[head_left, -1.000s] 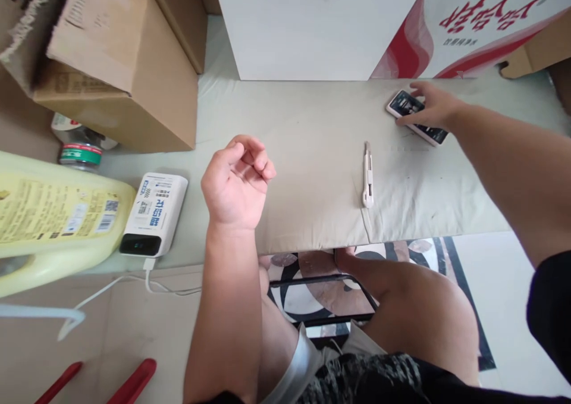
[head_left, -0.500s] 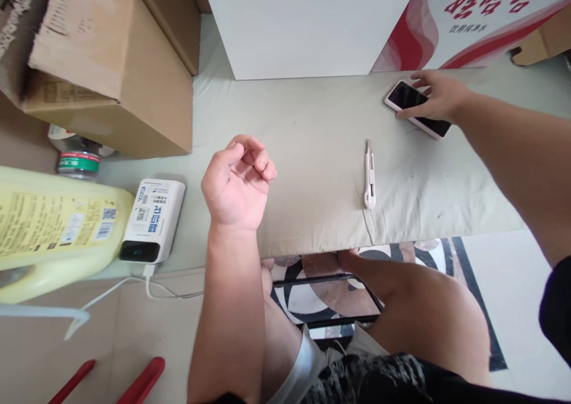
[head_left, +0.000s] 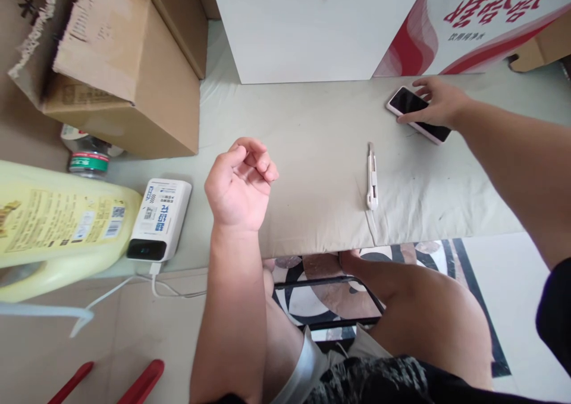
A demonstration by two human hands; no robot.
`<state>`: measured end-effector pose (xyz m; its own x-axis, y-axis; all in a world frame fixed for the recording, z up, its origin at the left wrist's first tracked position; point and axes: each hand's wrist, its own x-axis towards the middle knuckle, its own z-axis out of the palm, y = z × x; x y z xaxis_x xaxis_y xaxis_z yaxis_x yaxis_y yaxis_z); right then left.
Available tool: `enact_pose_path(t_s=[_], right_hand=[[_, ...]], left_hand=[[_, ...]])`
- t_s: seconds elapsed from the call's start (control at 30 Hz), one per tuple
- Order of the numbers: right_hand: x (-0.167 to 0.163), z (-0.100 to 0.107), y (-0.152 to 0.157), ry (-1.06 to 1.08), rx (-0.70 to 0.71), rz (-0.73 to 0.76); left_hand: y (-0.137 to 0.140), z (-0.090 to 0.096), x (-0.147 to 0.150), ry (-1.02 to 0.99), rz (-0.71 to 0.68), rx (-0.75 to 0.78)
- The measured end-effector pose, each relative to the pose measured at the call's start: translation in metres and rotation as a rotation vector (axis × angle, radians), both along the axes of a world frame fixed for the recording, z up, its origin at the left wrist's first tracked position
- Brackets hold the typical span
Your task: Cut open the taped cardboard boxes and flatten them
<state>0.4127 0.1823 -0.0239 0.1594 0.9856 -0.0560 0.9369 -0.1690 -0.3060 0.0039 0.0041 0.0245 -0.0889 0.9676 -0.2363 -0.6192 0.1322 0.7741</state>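
Note:
My right hand (head_left: 439,105) reaches across to a smartphone (head_left: 410,103) lying screen up on the pale cloth. The thumb is at the phone's near edge and the fingers are at its far side, spanning it. My left hand (head_left: 243,184) is held palm up above the cloth, fingers loosely curled, with nothing in it. Between the hands lies a white utility knife (head_left: 372,178), its narrow tip pointing away from me. To the left of my left hand, a white power bank (head_left: 160,216) with printed labels has a cable plugged into its near end.
Cardboard boxes (head_left: 167,106) stand at the left, with a green-labelled bottle (head_left: 89,161) beside them. A yellow jug (head_left: 57,225) is nearer me. A white box (head_left: 312,35) and a red-and-white carton (head_left: 450,41) line the back. Red handles (head_left: 143,383) show at lower left.
The view has shifted slightly, so the boxes, jug and power bank appear a little further right. Both hands keep nearly the same pose, and the right stays at the smartphone.

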Motion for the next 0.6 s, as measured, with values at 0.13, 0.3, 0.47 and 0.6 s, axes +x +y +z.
enact_pose_path(t_s=[0.13, 0.3, 0.47, 0.6], right_hand=[[-0.015, 0.013, -0.007, 0.010, -0.134, -0.061], [-0.022, 0.016, -0.010, 0.041, -0.128, -0.011], [-0.027, 0.018, -0.008, 0.093, -0.211, 0.081], [-0.020, 0.017, 0.002, -0.026, -0.247, 0.113]], left_hand=[[0.000, 0.001, -0.001, 0.006, 0.007, -0.003], [0.000, 0.000, -0.001, -0.003, 0.002, 0.009], [0.000, 0.000, -0.001, 0.002, 0.000, 0.001], [0.000, -0.001, 0.000, -0.006, 0.005, 0.003]])
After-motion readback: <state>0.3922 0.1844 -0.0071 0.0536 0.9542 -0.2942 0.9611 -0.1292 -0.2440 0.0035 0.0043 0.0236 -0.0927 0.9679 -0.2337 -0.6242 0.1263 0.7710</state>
